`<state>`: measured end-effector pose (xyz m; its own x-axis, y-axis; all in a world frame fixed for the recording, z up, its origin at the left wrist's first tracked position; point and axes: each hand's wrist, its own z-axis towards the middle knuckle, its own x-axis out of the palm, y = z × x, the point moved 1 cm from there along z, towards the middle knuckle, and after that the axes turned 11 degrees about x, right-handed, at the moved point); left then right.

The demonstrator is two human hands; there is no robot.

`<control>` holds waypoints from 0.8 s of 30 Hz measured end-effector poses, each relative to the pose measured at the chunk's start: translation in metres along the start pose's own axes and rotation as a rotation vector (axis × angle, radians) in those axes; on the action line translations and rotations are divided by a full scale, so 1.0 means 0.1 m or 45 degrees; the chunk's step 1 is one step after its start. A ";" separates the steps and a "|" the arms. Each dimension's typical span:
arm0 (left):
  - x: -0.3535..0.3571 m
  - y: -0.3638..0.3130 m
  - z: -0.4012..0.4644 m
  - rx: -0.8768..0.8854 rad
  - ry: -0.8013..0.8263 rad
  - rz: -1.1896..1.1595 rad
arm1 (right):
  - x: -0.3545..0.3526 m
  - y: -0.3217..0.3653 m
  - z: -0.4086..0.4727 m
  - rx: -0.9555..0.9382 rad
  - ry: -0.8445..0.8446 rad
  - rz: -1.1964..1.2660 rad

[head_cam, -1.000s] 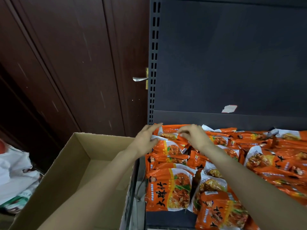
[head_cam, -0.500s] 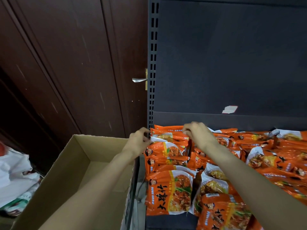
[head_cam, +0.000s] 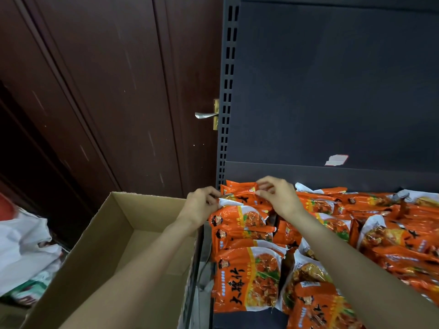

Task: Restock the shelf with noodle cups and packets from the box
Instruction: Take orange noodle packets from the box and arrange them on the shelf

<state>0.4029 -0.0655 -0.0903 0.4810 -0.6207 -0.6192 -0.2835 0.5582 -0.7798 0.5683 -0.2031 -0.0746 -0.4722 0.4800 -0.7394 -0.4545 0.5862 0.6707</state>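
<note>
Orange noodle packets fill the dark shelf (head_cam: 249, 320), lying in overlapping rows. At the back left of the shelf stands one orange packet (head_cam: 240, 194), tilted up against the back panel. My left hand (head_cam: 202, 205) pinches its left edge and my right hand (head_cam: 278, 197) pinches its top right edge. A large front packet (head_cam: 247, 280) lies flat near the shelf's front. The cardboard box (head_cam: 95, 248) sits open to the left of the shelf, under my left forearm; its visible inside holds nothing.
A dark wooden door with a metal handle (head_cam: 205, 115) stands behind the box. White plastic bags (head_cam: 21, 245) lie at the far left. The shelf's perforated upright (head_cam: 228, 91) and dark back panel rise above the packets.
Both hands have drawn closer together at the back left of the shelf and lifted the rear packet more upright against the back panel.
</note>
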 end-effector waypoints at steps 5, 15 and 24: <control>-0.01 -0.01 -0.02 0.016 -0.102 -0.097 | 0.04 0.05 -0.03 -0.049 -0.101 -0.030; -0.04 -0.06 0.00 0.066 -0.101 -0.074 | 0.19 0.35 -0.01 -0.298 0.096 -0.431; -0.03 -0.12 0.06 0.137 -0.116 -0.107 | 0.17 0.22 -0.06 -0.229 0.271 -0.101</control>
<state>0.4094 -0.0671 -0.0784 0.5741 -0.6175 -0.5376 -0.1514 0.5653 -0.8109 0.5461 -0.1862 -0.0721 -0.5690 0.2780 -0.7739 -0.6140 0.4825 0.6247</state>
